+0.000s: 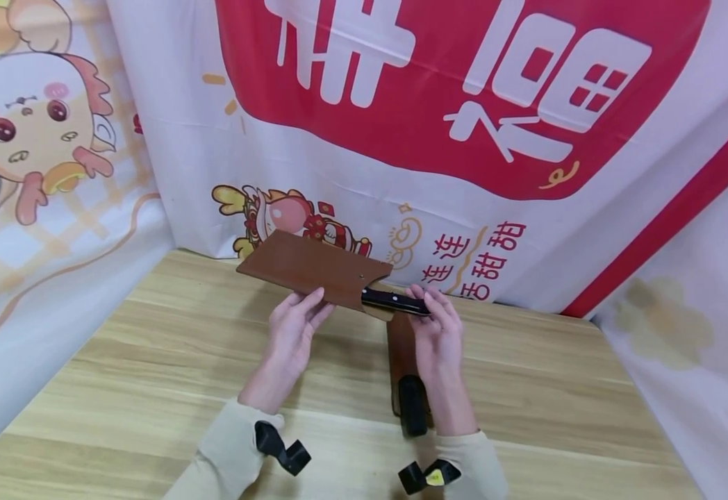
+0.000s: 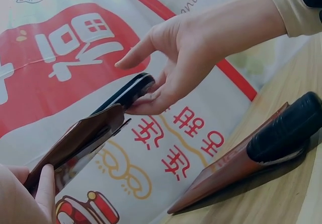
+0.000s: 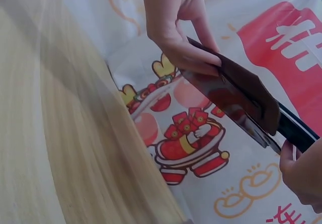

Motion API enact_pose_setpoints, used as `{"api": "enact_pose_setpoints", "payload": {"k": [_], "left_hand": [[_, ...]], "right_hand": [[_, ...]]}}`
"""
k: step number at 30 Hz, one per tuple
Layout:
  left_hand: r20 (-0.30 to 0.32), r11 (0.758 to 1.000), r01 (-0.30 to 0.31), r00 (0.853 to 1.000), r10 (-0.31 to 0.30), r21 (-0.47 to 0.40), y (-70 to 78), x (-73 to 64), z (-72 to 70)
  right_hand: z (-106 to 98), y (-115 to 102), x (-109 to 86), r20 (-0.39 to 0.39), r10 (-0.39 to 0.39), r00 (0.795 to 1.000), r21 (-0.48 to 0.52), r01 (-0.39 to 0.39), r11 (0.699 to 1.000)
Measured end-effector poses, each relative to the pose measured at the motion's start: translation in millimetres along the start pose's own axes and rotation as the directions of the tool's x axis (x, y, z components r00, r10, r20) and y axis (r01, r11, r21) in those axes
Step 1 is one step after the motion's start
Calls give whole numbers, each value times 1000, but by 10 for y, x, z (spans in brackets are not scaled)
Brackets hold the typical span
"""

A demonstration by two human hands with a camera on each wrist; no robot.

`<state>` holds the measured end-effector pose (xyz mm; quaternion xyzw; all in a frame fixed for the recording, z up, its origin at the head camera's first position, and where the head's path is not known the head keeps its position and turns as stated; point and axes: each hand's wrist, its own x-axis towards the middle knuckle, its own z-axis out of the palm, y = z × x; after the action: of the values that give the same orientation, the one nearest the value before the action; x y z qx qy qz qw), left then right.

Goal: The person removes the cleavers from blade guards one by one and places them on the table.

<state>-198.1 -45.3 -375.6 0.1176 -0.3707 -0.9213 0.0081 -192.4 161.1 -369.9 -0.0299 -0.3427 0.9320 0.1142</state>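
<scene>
A broad cleaver sits in a brown sheath [image 1: 310,267], held above the table and tilted. Its black riveted handle [image 1: 394,301] sticks out to the right. My left hand [image 1: 292,330] pinches the sheath's lower edge between thumb and fingers, as the right wrist view also shows. At the handle's end is my right hand [image 1: 440,337]. Its fingers touch the handle from below, while the thumb stands spread away from it in the left wrist view. The blade is hidden inside the sheath [image 3: 236,90].
A second knife with a thick black handle [image 1: 412,406] lies in a brown sheath [image 1: 401,347] on the wood-grain table [image 1: 170,347], beside my right forearm. Printed white cloth [image 1: 170,125] hangs along the back and sides, close behind the cleaver's sheath.
</scene>
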Motion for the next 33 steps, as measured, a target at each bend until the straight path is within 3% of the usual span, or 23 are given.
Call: {"api": "enact_pose_setpoints", "payload": {"k": [6,18,33], "left_hand": [[-9,999,-6,1000,5,-47,-36,-11,18],[6,999,-26,1000,27,-45,-24,-40,36],[-2,999,-16,1000,15,-29,-23,-36,42]], "right_hand": [[40,66,-14,13,29,999,32,-29,999],[21,81,14,37,67,997,130,-71,989],[-3,21,18,25,97,995,140,-100,985]]}}
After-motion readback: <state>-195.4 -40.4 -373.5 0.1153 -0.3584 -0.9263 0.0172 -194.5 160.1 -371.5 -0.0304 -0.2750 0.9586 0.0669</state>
